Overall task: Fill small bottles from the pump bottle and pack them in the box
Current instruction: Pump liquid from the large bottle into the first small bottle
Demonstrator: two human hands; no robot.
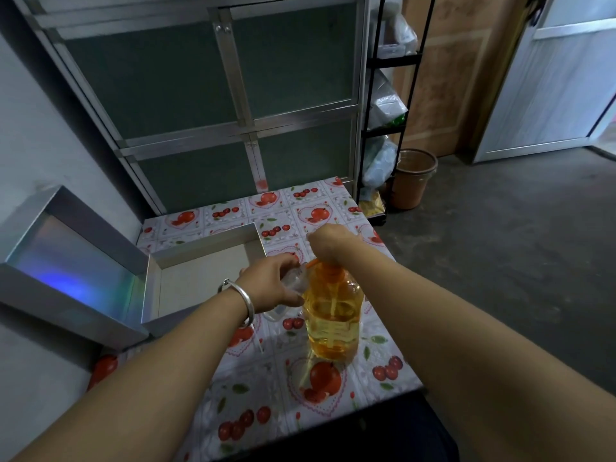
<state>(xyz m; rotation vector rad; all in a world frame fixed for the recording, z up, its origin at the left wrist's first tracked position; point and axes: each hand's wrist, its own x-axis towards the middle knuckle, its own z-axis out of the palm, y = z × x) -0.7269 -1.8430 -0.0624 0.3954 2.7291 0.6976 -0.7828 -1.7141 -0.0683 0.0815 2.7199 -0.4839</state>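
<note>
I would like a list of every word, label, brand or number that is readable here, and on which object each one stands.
No text is readable anywhere in this view.
Pump bottle: faint ridges or markings on its clear wall, too blurred to read as text.
Small bottle gripped by the left hand: no label shows.
Box and tablecloth: no writing, the cloth carries fruit pictures only.
Bags on the shelf rack: any print is too small to read.

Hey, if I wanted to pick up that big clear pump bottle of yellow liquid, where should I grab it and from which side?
Probably around the wide body of the clear pump bottle of yellow liquid, coming from the right. It stands upright on the fruit-patterned table; the right hand covers its orange pump head and the left hand holds a small clear bottle against its left side, so the right flank is free.
</note>
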